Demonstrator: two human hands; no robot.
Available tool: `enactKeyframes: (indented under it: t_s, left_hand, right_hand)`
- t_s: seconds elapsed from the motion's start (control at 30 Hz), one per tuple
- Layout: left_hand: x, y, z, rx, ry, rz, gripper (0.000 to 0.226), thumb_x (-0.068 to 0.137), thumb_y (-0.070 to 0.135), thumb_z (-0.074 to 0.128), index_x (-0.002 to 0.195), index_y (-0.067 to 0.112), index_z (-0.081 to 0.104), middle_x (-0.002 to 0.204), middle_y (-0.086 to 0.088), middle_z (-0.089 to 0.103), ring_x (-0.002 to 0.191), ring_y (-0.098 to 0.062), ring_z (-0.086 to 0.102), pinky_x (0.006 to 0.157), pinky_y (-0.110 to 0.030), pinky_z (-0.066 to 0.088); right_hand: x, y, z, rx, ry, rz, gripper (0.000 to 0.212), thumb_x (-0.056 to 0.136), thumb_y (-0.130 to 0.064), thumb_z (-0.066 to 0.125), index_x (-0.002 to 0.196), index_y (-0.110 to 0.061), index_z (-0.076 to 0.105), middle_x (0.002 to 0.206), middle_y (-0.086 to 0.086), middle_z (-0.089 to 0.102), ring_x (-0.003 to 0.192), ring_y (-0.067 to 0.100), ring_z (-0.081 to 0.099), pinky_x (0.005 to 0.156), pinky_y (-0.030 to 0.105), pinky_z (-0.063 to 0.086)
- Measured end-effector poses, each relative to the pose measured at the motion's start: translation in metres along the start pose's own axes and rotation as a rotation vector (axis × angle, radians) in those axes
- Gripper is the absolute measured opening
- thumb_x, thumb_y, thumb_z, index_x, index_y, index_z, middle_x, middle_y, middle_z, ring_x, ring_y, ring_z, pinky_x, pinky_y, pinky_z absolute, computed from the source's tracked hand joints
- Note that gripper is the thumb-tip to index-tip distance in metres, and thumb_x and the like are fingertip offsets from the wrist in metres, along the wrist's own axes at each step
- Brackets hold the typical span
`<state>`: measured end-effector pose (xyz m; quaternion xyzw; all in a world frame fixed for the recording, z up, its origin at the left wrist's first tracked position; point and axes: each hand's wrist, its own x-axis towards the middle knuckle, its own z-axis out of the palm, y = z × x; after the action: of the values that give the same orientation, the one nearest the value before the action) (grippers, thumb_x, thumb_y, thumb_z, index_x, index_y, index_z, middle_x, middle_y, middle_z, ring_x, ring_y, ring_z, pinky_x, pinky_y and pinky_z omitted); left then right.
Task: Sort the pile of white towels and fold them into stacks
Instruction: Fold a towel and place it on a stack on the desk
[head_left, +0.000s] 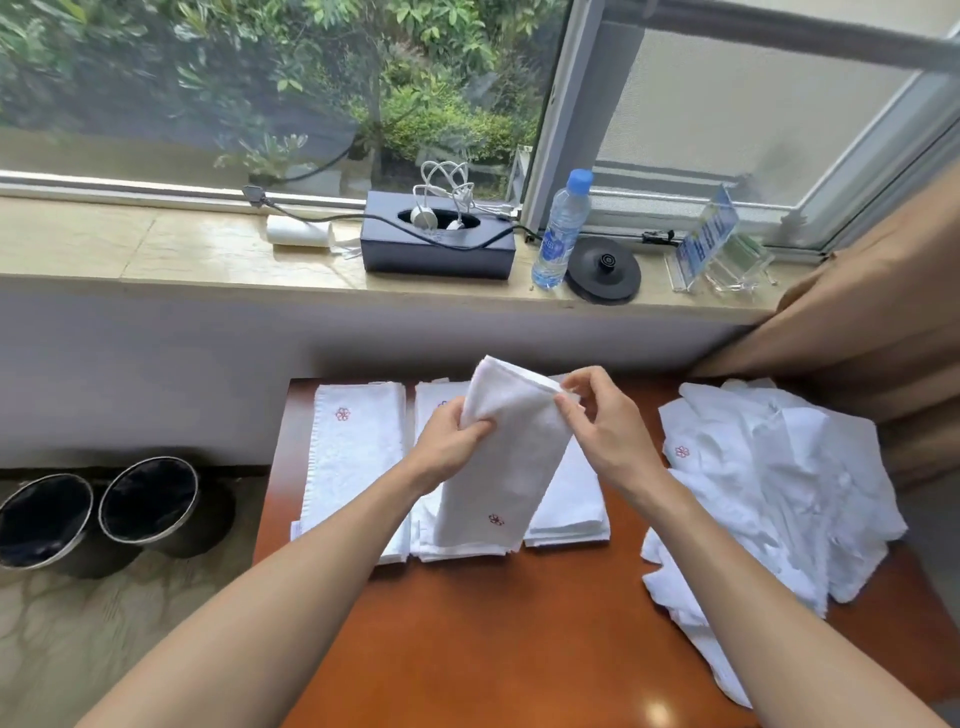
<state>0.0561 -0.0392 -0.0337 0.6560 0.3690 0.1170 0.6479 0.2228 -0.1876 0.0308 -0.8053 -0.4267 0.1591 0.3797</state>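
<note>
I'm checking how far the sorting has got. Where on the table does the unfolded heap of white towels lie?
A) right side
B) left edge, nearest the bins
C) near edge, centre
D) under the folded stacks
A: the crumpled heap lies on the right side of the table, while the folded stacks lie left of it, below the towel that the left hand and right hand hold.
</note>
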Motion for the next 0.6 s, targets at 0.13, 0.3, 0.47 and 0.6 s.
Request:
enactKeyframes:
  t_s: [0.13, 0.3, 0.47, 0.6]
  left_hand:
    - [0.012, 0.030, 0.037, 0.233, -0.197, 0.250, 0.018, 0.093, 0.005, 0.061, 0.104, 0.018, 0.067, 0.103, -0.004, 0.071, 0.095, -0.015, 0.066, 0.086, -0.034, 0.052]
    - [0.015, 0.050, 0.085, 0.424, -0.308, 0.304, 0.024, 0.093, 0.008, 0.054, 0.088, 0.030, 0.062, 0.086, 0.007, 0.064, 0.082, -0.011, 0.058, 0.075, -0.031, 0.047]
    - [0.025, 0.022, 0.082, 0.559, -0.321, 0.178, 0.015, 0.090, 0.028, 0.064, 0.093, 0.014, 0.067, 0.092, -0.006, 0.071, 0.090, -0.027, 0.066, 0.077, -0.042, 0.052]
    - [0.048, -0.008, 0.073, 0.677, -0.202, 0.069, 0.019, 0.094, 0.034, 0.069, 0.081, 0.020, 0.068, 0.081, -0.001, 0.070, 0.080, -0.025, 0.067, 0.068, -0.038, 0.051]
  right_hand:
    - [-0.004, 0.028, -0.033, -0.325, -0.039, -0.115, 0.058, 0.088, -0.019, 0.071, 0.143, -0.025, 0.055, 0.142, -0.001, 0.044, 0.135, 0.020, 0.034, 0.117, 0.039, 0.035]
    - [0.008, 0.039, -0.046, -0.368, -0.190, -0.233, 0.030, 0.091, -0.015, 0.073, 0.121, -0.014, 0.069, 0.123, 0.005, 0.068, 0.118, 0.031, 0.061, 0.102, 0.041, 0.043]
    - [0.007, 0.065, -0.049, -0.176, -0.166, -0.081, 0.009, 0.100, -0.011, 0.055, 0.100, -0.019, 0.059, 0.099, -0.007, 0.063, 0.091, 0.016, 0.059, 0.080, 0.035, 0.048]
    - [0.002, 0.111, -0.046, -0.046, -0.052, 0.101, 0.010, 0.101, -0.011, 0.055, 0.097, -0.019, 0.058, 0.096, -0.007, 0.063, 0.087, 0.008, 0.057, 0.073, 0.020, 0.042]
